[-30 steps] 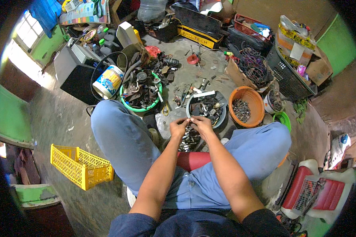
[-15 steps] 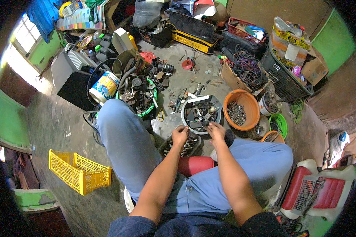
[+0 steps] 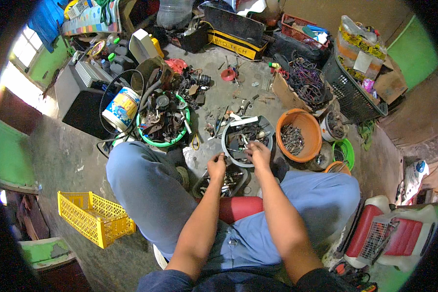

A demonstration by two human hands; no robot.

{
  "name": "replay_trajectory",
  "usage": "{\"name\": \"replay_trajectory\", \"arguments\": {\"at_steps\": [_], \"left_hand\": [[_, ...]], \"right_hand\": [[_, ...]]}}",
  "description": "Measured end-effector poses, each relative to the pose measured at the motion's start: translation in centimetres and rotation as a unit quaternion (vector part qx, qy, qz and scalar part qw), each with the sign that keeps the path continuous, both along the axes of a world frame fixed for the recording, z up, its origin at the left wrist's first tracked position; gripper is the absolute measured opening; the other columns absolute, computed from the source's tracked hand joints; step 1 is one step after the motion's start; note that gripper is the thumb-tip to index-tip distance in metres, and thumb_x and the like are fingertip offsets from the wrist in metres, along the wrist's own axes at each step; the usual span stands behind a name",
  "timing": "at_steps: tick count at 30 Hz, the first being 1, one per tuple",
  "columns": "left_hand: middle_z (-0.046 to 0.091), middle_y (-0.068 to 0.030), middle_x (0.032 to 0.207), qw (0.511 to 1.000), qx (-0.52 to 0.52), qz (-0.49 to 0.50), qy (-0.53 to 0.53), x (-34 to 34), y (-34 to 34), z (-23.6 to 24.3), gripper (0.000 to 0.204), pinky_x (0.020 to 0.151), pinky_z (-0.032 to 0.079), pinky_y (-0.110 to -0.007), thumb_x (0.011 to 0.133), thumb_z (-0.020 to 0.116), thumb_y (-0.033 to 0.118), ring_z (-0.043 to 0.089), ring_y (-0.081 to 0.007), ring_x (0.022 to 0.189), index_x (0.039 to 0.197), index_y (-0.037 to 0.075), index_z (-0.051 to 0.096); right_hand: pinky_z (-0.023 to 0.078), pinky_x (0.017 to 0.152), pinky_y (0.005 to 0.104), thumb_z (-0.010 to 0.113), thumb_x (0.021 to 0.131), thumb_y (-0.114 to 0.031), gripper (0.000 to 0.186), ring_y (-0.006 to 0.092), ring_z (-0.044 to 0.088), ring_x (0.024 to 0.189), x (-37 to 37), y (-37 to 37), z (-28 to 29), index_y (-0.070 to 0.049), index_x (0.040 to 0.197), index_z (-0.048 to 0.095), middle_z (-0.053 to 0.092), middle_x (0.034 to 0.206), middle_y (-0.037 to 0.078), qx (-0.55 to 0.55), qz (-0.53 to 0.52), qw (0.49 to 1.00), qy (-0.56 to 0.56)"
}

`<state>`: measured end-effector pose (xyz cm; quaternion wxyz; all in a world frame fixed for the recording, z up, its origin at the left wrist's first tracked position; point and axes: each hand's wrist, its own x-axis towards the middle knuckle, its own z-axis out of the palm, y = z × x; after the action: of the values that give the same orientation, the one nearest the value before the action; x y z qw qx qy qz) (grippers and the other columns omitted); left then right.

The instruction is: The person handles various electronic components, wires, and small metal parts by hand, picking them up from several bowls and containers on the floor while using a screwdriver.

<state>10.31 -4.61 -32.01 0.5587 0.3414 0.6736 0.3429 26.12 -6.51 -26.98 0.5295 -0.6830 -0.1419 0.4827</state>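
Note:
A grey basin of mixed dark and metal parts stands on the floor between my knees, a white strip lying across its far side. Over its near right part is my right hand, fingers bent and drawn together; whatever they grip is too small to make out. My left hand is closed beside the basin's near left rim, above a dark tray of small metal pieces. A small dark bit shows at its fingertips, its kind unclear. The tray is partly hidden by my left hand and forearm.
An orange bucket of small metal pieces stands right of the basin. Left is a green-rimmed tub heaped with parts. Tangled wires and a yellow-and-black toolbox lie farther off. A yellow crate sits at my left.
My right hand has moved left and forward, from the basin's near right rim to over its contents. The left hand has shifted slightly left and stays closed. The view has shifted a little.

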Motion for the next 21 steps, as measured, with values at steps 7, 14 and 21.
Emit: {"name": "replay_trajectory", "arguments": {"at_steps": [7,14,21], "left_hand": [[0.067,-0.0097,0.105,0.965,-0.07,0.178,-0.178,-2.7,4.4,-5.1,0.036,0.068,0.054,-0.038,0.094,0.059,0.025,0.061,-0.0211,0.081,0.121,0.002,0.061],[0.062,-0.0053,0.1,0.894,-0.162,0.296,-0.296,-3.1,9.0,-3.1,0.028,0.058,0.048,-0.033,0.097,0.056,0.027,0.056,-0.016,0.073,0.119,0.009,0.059],[0.059,-0.0017,0.092,0.887,-0.197,0.274,-0.316,-1.7,11.6,-7.1,0.03,0.064,0.046,-0.032,0.096,0.059,0.034,0.054,-0.0144,0.074,0.115,0.011,0.058]], "right_hand": [[0.057,0.074,0.034,0.057,0.098,-0.013,0.023,0.0218,0.069,0.091,1.7,10.8,3.4,0.0,0.117,0.064,0.07,0.105,0.013,0.049,0.058,0.994,-0.085],[0.056,0.073,0.0349,0.055,0.101,-0.021,0.031,0.021,0.068,0.093,7.1,18.5,4.4,0.0,0.123,0.06,0.069,0.106,0.011,-0.028,0.178,0.979,-0.094],[0.057,0.083,0.0418,0.056,0.1,-0.024,0.038,0.0273,0.068,0.096,11.9,21.4,-4.8,0.0,0.13,0.056,0.065,0.12,0.018,-0.113,0.121,0.986,-0.035]]}}
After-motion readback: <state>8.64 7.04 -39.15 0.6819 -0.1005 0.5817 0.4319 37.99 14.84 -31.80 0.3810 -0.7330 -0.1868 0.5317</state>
